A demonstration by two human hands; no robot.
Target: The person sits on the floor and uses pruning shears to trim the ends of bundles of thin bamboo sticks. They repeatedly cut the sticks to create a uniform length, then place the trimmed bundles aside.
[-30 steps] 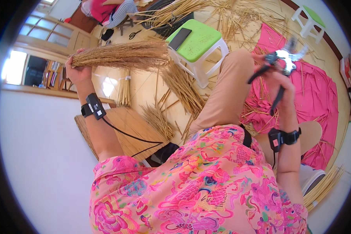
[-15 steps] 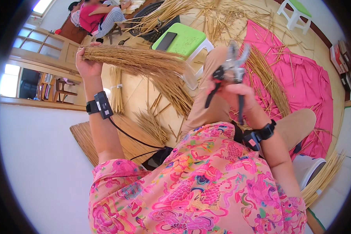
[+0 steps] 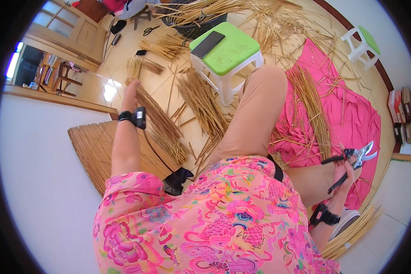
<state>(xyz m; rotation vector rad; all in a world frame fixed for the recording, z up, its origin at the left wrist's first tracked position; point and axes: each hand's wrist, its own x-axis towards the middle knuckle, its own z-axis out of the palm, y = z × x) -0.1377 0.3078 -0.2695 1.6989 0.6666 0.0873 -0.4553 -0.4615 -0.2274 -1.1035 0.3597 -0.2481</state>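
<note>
Operating remotely, I'd settle the stalk bundle (image 3: 159, 112) flat; can't tell if L hand (image 3: 131, 92) grips it. R hand (image 3: 344, 172) holds shears (image 3: 360, 155), blades away pls.

Pruning shears (image 3: 349, 153) are silver and black; stalks (image 3: 313, 107), golden tan. The shirt (image 3: 214, 219) bears a multicoloured floral print on pink; the cloth (image 3: 354, 109) is bright pink.

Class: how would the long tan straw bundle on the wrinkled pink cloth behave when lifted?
The bundle likely feels light, being thin, dry-looking stalks. It's probably fairly stiff, lying nearly straight. It might shed: loose stalks litter the cloth.
</note>
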